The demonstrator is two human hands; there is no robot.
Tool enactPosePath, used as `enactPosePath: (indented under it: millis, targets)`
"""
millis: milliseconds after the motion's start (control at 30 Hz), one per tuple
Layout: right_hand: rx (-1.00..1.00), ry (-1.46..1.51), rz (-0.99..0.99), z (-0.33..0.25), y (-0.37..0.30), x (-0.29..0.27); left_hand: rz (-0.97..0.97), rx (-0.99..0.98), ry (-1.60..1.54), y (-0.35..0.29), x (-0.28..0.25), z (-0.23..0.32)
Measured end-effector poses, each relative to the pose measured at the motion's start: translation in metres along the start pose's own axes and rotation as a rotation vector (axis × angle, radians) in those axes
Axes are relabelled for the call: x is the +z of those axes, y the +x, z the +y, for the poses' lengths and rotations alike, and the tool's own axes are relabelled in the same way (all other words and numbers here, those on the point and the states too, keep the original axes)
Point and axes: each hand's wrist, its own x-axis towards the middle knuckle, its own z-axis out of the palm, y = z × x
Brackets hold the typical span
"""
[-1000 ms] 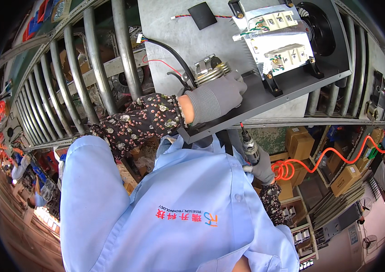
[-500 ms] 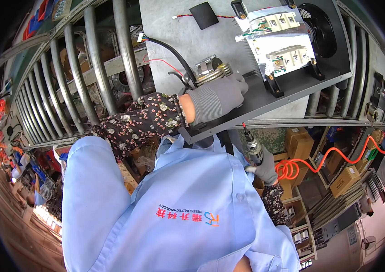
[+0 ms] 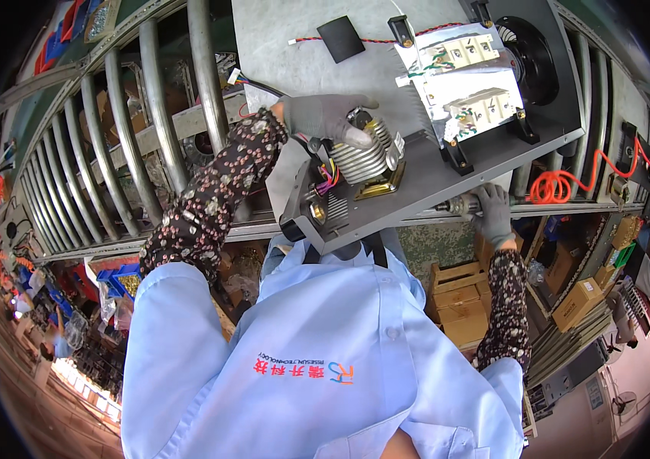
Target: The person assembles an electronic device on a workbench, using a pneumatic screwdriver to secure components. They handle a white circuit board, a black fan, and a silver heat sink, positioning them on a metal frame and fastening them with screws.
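Note:
My left hand (image 3: 329, 121), in a grey glove, grips the top of a ribbed silver-and-brass metal part (image 3: 359, 162), thumb on its near side and fingers reaching over it. The part sits at the left end of a dark grey metal chassis (image 3: 417, 180), with coloured wires beside it. In my gloved right hand (image 3: 493, 214), closed around it, is a power screwdriver (image 3: 459, 205), lying level along the chassis's near edge with its tip to the left. A silver plate (image 3: 466, 84) with cream terminal blocks is fixed on the chassis, left of a black fan (image 3: 528, 61).
The chassis rests on a pale board (image 3: 271, 38) over a roller conveyor (image 3: 164, 99). A black square pad (image 3: 342, 40) and a red-black cable lie beyond. An orange coiled hose (image 3: 558, 186) hangs at the right; cardboard boxes (image 3: 463, 310) stand below the conveyor.
My left hand has moved back and left from the chassis's near wall onto the ribbed part, which now stands farther upright. My right hand has raised the screwdriver to the chassis's near edge.

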Motion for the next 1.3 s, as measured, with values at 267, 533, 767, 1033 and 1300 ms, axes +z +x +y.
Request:
enactPosePath:
  millis: [267,533,767,1033,1300]
  targets:
    - [0.048,-0.059,0.019,0.012,0.009,0.014,0.12,-0.03,0.165,-0.011,0.019,0.011]
    - [0.029,0.399,-0.496,-0.063,0.014,-0.169,0.328,-0.163,0.284,-0.032,0.036,0.032]
    - [-0.455,0.386,-0.047,-0.149,0.193,-0.288,0.444,-0.202,0.309,-0.039,0.041,0.033]
    - [-0.448,-0.622,-0.456,-0.219,0.369,-0.164,0.41,-0.183,0.377,-0.035,0.046,0.035]
    - [-0.702,-0.186,-0.479,-0.195,0.358,-0.144,0.445,-0.106,0.346,-0.038,0.052,0.03]
